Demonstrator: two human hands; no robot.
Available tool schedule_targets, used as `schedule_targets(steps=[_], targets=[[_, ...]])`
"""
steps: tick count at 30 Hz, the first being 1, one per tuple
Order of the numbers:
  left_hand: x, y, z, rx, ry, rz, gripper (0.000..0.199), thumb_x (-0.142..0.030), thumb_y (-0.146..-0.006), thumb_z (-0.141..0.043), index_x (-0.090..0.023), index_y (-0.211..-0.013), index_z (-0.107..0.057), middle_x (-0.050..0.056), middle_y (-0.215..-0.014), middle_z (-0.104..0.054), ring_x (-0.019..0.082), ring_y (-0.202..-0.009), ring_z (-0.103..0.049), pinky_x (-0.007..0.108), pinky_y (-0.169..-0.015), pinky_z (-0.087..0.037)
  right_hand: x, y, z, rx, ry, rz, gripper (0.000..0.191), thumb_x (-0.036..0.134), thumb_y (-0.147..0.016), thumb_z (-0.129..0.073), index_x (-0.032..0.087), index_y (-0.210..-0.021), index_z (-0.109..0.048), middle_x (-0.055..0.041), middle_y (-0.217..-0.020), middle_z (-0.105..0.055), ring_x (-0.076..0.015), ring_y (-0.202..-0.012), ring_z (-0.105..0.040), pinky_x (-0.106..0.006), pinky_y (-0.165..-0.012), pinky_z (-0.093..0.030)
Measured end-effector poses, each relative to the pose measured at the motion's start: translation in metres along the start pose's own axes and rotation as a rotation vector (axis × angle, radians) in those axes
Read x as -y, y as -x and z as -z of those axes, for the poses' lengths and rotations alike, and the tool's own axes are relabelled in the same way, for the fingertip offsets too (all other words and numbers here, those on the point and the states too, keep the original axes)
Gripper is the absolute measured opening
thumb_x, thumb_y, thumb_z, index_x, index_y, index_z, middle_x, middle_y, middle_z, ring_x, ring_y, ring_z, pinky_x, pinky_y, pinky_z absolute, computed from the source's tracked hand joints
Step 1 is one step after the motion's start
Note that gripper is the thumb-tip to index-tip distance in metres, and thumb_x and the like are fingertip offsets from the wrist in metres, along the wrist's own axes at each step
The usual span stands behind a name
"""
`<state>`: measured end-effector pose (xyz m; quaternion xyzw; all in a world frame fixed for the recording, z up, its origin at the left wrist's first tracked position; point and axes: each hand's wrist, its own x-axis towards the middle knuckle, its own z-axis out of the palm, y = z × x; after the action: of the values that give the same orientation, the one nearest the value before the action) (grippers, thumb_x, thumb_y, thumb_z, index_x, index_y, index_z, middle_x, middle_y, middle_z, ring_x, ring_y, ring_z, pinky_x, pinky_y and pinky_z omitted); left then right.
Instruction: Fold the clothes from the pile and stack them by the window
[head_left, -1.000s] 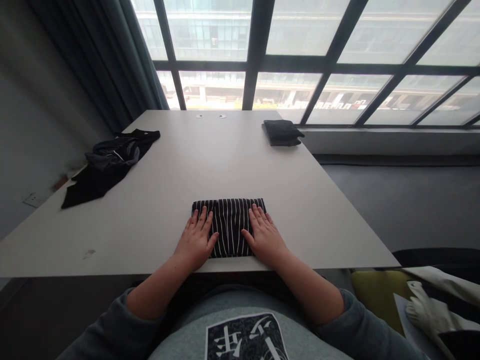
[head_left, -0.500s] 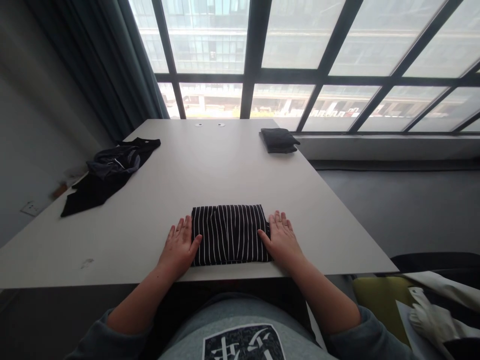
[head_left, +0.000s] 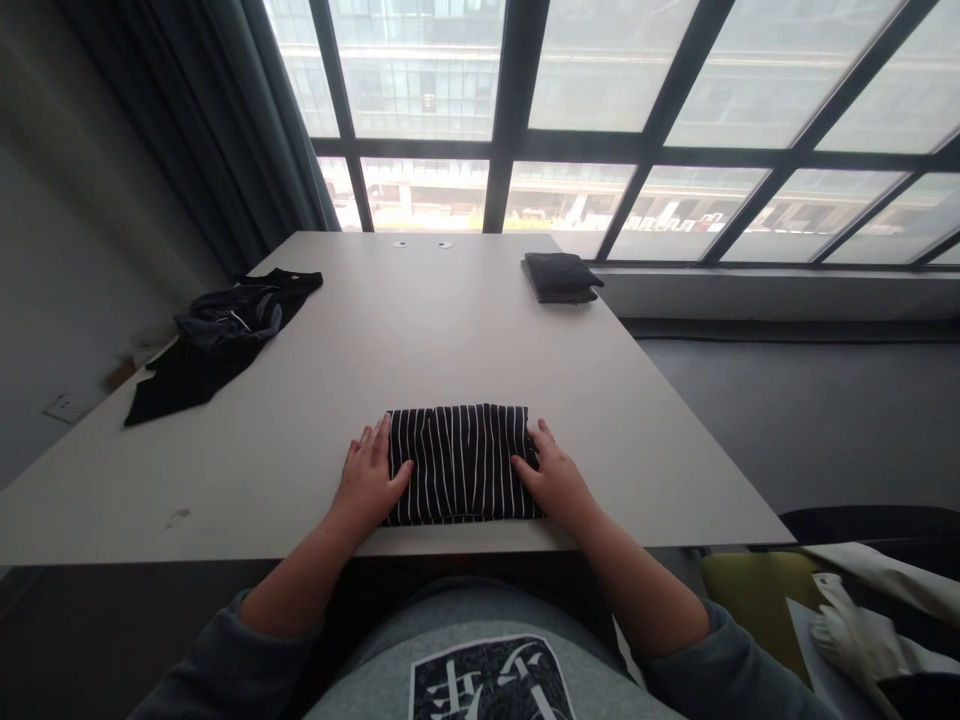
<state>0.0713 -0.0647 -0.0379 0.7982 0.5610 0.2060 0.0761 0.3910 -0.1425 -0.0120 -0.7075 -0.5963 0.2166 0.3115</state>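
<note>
A folded black cloth with white stripes point(head_left: 463, 465) lies flat near the front edge of the white table. At its left side rests my left hand point(head_left: 369, 480), fingers extended and the thumb on top of the cloth. My right hand point(head_left: 556, 482) touches the right side, its thumb over the stripes and its fingers along the edge. Neither hand is closed round the cloth. The undersides of both hands are hidden.
Dark crumpled clothes point(head_left: 225, 325) lie along the left edge of the white table point(head_left: 375, 340). A folded dark cloth point(head_left: 561, 277) sits at the back right. Beyond the table's right front corner are a green chair point(head_left: 750, 600) and white fabric point(head_left: 862, 635).
Both hands have shifted slightly inward against the cloth's sides. The fingers of my right hand are more bent and partly behind the edge. The view has tilted a little.
</note>
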Motion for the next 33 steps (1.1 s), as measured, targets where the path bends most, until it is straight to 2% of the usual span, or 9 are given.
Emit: schedule_targets(steps=[3,4,6,10,12,18,23,28,33], targets=[[-0.001,0.000,0.003,0.036,-0.037,-0.031,0.076,-0.039,-0.102,-0.054,-0.015,-0.169,-0.029,0.021,-0.168,-0.045,0.036,-0.159,-0.037,0.060,-0.131,-0.028,0.009,0.006,0.000,-0.014,-0.196,-0.073,0.065,0.034,-0.096,-0.059,0.022,-0.158,-0.043,-0.0147,-0.134,-0.073,-0.0312,-0.121,-0.073,-0.053,-0.111,-0.054],[-0.001,0.001,0.005,0.048,-0.050,-0.038,0.073,-0.039,-0.102,-0.053,-0.016,-0.168,-0.032,0.021,-0.168,-0.046,0.036,-0.160,-0.037,0.060,-0.130,-0.029,0.012,0.007,0.001,-0.015,-0.257,-0.081,0.071,0.034,-0.097,-0.058,0.023,-0.163,-0.035,-0.0132,-0.129,-0.076,-0.0297,-0.113,-0.076,-0.051,-0.107,-0.056],[-0.003,0.002,0.008,0.071,-0.076,-0.049,0.066,-0.039,-0.104,-0.052,-0.019,-0.165,-0.040,0.021,-0.167,-0.047,0.036,-0.159,-0.038,0.060,-0.129,-0.030,0.018,0.010,0.005,-0.018,-0.332,-0.055,0.080,0.033,-0.097,-0.057,0.024,-0.169,-0.025,-0.0135,-0.137,-0.072,-0.0285,-0.116,-0.075,-0.050,-0.109,-0.056],[-0.007,0.002,0.013,0.095,-0.110,-0.061,0.059,-0.039,-0.105,-0.051,-0.018,-0.160,-0.050,0.022,-0.165,-0.048,0.037,-0.159,-0.038,0.060,-0.129,-0.031,0.027,0.007,0.016,0.086,-0.292,0.031,0.071,0.031,-0.092,-0.063,0.029,-0.161,-0.047,-0.0097,-0.159,-0.058,-0.0307,-0.143,-0.059,-0.052,-0.122,-0.045],[-0.008,0.002,0.014,0.095,-0.115,-0.057,0.059,-0.039,-0.105,-0.052,-0.018,-0.160,-0.050,0.021,-0.165,-0.049,0.037,-0.159,-0.038,0.059,-0.129,-0.031,0.028,0.002,0.020,0.173,-0.241,0.018,0.066,0.030,-0.092,-0.065,0.029,-0.157,-0.053,-0.0096,-0.152,-0.065,-0.0314,-0.136,-0.065,-0.053,-0.118,-0.050],[-0.006,0.007,0.017,0.078,-0.124,-0.039,0.059,-0.044,-0.107,-0.047,-0.019,-0.160,-0.050,0.019,-0.165,-0.050,0.035,-0.158,-0.040,0.059,-0.128,-0.033,0.028,-0.024,0.032,0.353,-0.258,-0.003,0.075,0.016,-0.089,-0.062,0.030,-0.162,-0.051,-0.0085,-0.136,-0.075,-0.0259,-0.102,-0.079,-0.043,-0.092,-0.066],[0.013,0.014,0.024,0.041,-0.233,0.047,0.063,-0.046,-0.108,-0.040,-0.016,-0.161,-0.051,0.018,-0.167,-0.048,0.038,-0.155,-0.044,0.063,-0.126,-0.033,0.039,-0.064,0.050,0.430,-0.209,-0.002,0.081,0.005,-0.084,-0.056,0.030,-0.160,-0.053,-0.0063,-0.140,-0.073,-0.0252,-0.106,-0.077,-0.040,-0.089,-0.067],[0.026,0.016,0.029,0.093,-0.336,0.057,0.060,-0.042,-0.107,-0.036,-0.018,-0.159,-0.055,0.016,-0.169,-0.045,0.037,-0.157,-0.041,0.062,-0.126,-0.033,0.049,-0.127,0.070,0.448,0.064,0.222,0.085,0.001,-0.080,-0.059,0.039,-0.156,-0.059,0.0016,-0.151,-0.066,-0.0279,-0.126,-0.071,-0.044,-0.107,-0.061],[0.024,0.017,0.027,0.080,-0.372,0.068,0.059,-0.039,-0.106,-0.038,-0.020,-0.160,-0.055,0.014,-0.170,-0.045,0.036,-0.157,-0.042,0.060,-0.126,-0.032,0.060,-0.192,0.089,0.522,0.158,0.353,0.081,0.001,-0.081,-0.063,0.042,-0.151,-0.063,0.0049,-0.147,-0.069,-0.0257,-0.126,-0.071,-0.042,-0.107,-0.061]])
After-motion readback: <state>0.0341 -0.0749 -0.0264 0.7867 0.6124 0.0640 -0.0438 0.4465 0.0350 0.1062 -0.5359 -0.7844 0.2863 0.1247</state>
